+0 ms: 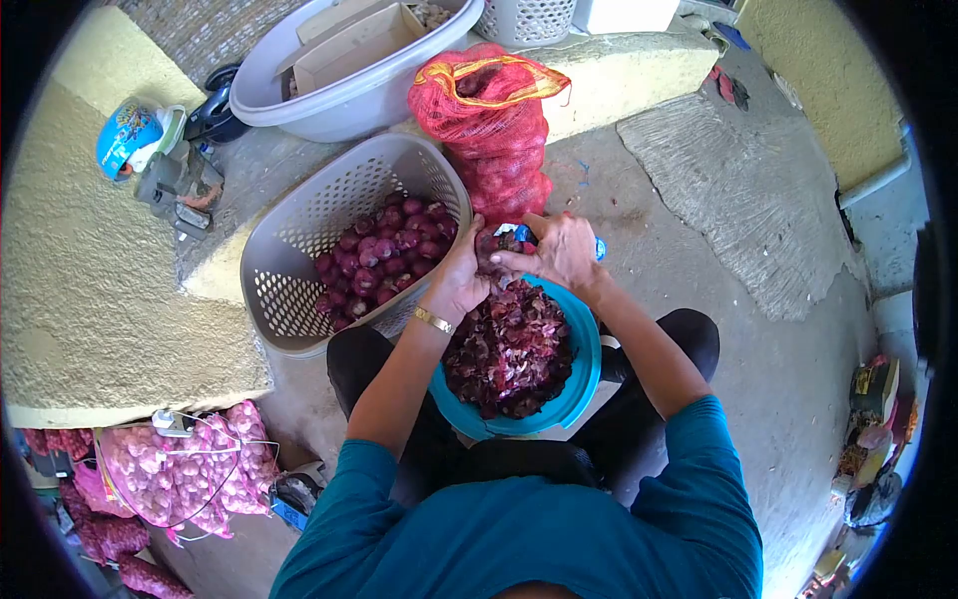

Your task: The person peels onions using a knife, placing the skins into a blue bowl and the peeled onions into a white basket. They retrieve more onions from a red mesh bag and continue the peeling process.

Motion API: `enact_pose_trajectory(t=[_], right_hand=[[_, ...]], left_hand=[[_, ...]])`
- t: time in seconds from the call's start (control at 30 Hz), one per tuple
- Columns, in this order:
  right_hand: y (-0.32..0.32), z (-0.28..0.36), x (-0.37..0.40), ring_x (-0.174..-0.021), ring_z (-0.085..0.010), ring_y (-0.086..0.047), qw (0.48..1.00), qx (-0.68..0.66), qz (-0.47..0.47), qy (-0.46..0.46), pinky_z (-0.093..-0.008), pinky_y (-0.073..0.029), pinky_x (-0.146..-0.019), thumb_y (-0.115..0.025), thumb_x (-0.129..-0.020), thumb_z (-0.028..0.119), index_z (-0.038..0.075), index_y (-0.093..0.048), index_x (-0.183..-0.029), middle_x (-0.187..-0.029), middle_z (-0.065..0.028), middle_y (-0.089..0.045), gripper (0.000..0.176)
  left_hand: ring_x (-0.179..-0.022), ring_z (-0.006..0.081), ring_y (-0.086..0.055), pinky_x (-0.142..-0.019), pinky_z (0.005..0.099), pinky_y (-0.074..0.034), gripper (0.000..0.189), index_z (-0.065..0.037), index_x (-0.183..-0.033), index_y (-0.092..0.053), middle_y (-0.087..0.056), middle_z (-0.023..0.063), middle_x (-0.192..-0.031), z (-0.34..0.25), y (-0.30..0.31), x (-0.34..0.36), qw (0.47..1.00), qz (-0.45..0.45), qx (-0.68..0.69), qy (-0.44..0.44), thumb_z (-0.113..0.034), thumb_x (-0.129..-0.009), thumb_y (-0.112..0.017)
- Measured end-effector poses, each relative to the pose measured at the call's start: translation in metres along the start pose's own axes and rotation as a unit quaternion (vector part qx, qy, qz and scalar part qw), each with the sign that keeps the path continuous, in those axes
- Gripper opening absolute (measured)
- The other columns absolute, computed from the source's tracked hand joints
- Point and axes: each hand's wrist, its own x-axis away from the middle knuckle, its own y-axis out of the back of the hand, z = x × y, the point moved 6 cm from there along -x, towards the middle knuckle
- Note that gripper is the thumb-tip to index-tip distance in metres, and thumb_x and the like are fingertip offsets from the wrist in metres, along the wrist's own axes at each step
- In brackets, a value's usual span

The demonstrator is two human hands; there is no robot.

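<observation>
Far left of and below the round teal plastic bowl, pink mesh bags of pale bulbs lie on the floor. Up and left of the bowl stands a grey perforated plastic basket holding peeled purple onions. The left hand, with a gold bracelet at its wrist, is over the bowl's far rim, its fingers curled shut round a small red onion. The bowl rests in the person's lap, heaped with dark red onion skins. Beyond it a red mesh sack of onions leans on a step. The right hand, also over the far rim, is closed with its fingertips pinching the same onion; something blue pokes from its grip.
</observation>
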Motion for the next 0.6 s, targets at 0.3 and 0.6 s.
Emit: enact_pose_trajectory(t=[0.3, 0.6], right_hand=[[-0.019, -0.001, 0.011, -0.059, -0.0369, -0.065, 0.989, -0.098, 0.026, -0.107, -0.0454, -0.051, -0.054, -0.06, -0.077, 0.075, 0.004, -0.065, -0.072, -0.059, -0.0198, -0.061, 0.071], [0.0, 0.002, 0.002, -0.062, -0.0379, -0.066, 0.976, -0.172, 0.05, -0.122, -0.0457, -0.052, -0.057, -0.06, -0.078, 0.073, 0.006, -0.068, -0.079, -0.064, -0.0196, -0.064, 0.068]], left_hand=[[-0.08, 0.0177, -0.064, -0.074, 0.0355, -0.056, 0.042, -0.007, -0.103, -0.059, -0.066, 0.0062, -0.091, 0.001, 0.019, -0.007, 0.981, -0.117, 0.061, -0.145, -0.045, -0.103, -0.042], [-0.089, 0.0201, -0.066, -0.087, 0.0375, -0.052, 0.045, -0.004, -0.11, -0.063, -0.069, 0.0076, -0.098, -0.019, -0.021, 0.013, 0.964, -0.061, 0.035, -0.256, -0.045, -0.102, -0.044]])
